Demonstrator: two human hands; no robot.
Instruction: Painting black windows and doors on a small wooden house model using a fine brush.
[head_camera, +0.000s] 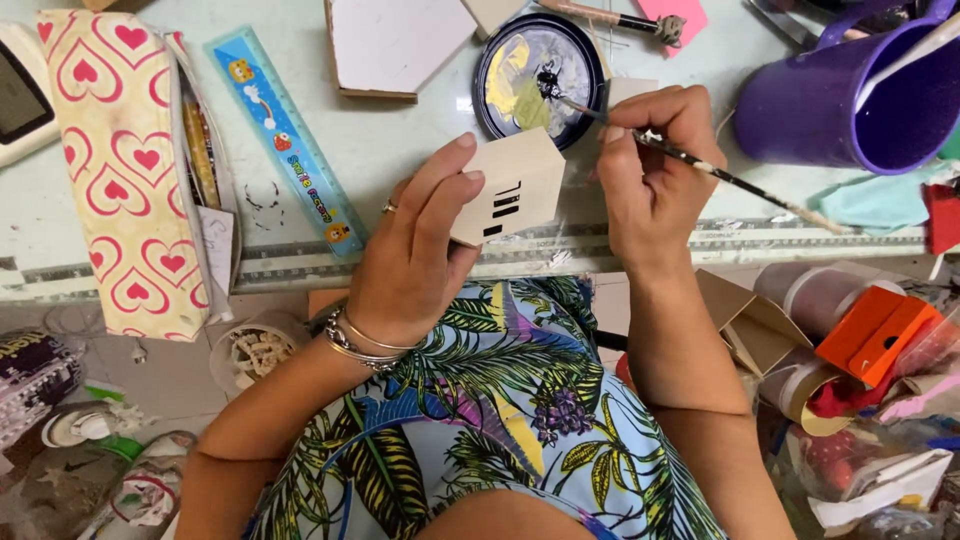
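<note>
My left hand holds a small cream block with short black painted bars on its face, just above the table's front edge. My right hand grips a thin paintbrush; its bristle tip rests in black paint on a round dark lid smeared with yellow and white paint. A ring and several bracelets are on the left hand and wrist.
A heart-patterned pencil pouch and a blue ruler lie at the left. A cardboard piece sits behind, a purple mug at the right. Orange boxes, paper tubes and scraps crowd the lower right.
</note>
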